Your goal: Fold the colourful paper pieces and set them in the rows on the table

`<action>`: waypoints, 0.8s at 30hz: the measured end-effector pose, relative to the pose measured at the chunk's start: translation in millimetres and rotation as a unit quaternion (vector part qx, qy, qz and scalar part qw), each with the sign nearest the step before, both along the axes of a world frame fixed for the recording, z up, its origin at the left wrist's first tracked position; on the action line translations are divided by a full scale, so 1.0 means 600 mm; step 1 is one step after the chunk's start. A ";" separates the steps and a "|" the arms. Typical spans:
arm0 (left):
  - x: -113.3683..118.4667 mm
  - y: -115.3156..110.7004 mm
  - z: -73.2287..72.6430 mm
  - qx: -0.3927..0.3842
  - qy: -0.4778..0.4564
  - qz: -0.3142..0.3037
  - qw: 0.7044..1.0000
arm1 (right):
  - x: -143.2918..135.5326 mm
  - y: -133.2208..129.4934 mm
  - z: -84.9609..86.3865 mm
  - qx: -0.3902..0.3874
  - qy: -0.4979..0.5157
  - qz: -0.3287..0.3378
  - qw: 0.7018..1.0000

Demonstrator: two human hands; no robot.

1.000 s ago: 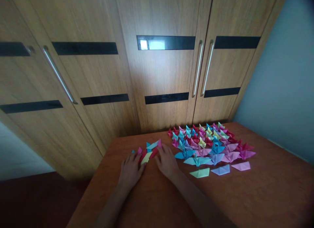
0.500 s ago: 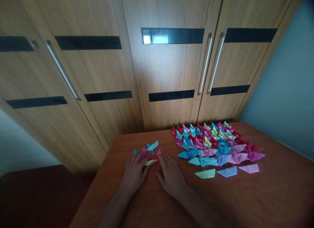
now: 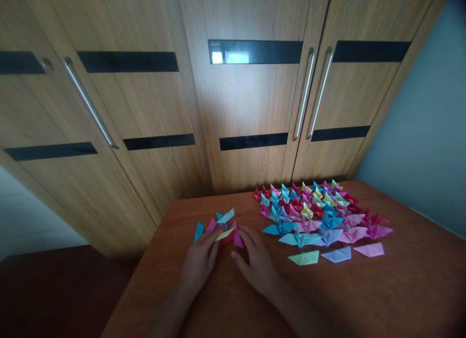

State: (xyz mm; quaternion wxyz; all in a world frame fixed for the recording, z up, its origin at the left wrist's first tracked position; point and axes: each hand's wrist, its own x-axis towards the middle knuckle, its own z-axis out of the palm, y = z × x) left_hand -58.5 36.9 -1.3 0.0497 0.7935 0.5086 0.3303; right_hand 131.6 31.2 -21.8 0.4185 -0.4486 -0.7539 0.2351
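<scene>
Several folded paper pieces lie in a loose pile on the left part of the brown table. My left hand (image 3: 200, 260) rests at the pile's near left side, its fingertips against a yellow piece (image 3: 224, 234) and a red piece (image 3: 227, 240); whether it grips one cannot be made out. On the right side of the pile, my right hand (image 3: 257, 263) has its thumb apart from its fingers, which touch a magenta piece (image 3: 238, 239). A blue piece (image 3: 198, 231) lies left of the pile, and a light blue one (image 3: 226, 216) at its back.
Rows of colourful folded paper figures (image 3: 307, 225) cover the table's right side. In front of them lie a green piece (image 3: 304, 258), a blue-violet piece (image 3: 337, 254) and a pink piece (image 3: 369, 249). Wooden wardrobe doors (image 3: 247, 100) stand behind the table (image 3: 364, 299).
My left hand has shifted slightly down, showing more of the blue piece at the left. The yellow piece is tilted more, and the magenta piece by my right hand shows more.
</scene>
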 end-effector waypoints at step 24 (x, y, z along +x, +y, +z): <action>0.098 -0.039 0.007 -0.331 -0.393 0.023 0.858 | 0.013 -0.011 0.005 -0.217 0.280 0.007 0.935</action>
